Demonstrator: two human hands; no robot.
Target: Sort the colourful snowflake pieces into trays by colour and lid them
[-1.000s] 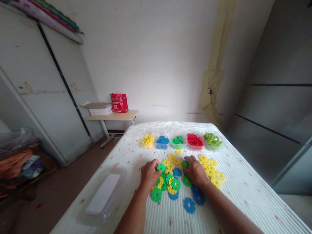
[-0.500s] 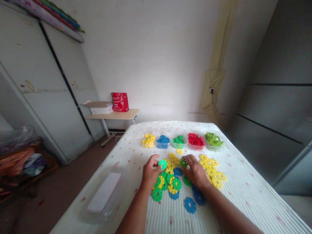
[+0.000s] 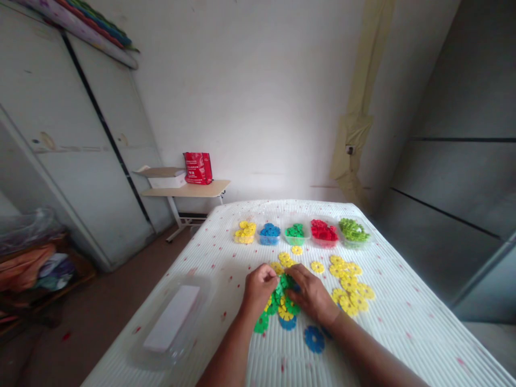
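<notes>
My left hand (image 3: 260, 287) is at the left side of a mixed pile of flower-shaped plastic discs, its thumb and fingers pinched together. Anything inside that pinch is hidden. From the right, my right hand (image 3: 312, 294) reaches over the pile with fingers and thumb apart, touching the green discs (image 3: 279, 295). Yellow discs (image 3: 285, 260) lie just beyond the fingers, and a single yellow disc (image 3: 317, 266) is apart to the right. Nearer me are a green disc (image 3: 261, 323) and blue discs (image 3: 314, 339), one partly under my right wrist.
A group of yellow discs (image 3: 350, 285) lies right of my hands. Clear tubs behind hold yellow (image 3: 245, 232), blue (image 3: 270, 234), green (image 3: 295, 234), red (image 3: 323, 233) and light-green pieces (image 3: 353, 231). A clear lid (image 3: 189, 322) with a white label lies at left.
Both hands have come together over the pile; the right moved left, the left slightly right and nearer me. The green discs seen at the fingertips before are no longer distinct. A yellow disc is uncovered.
</notes>
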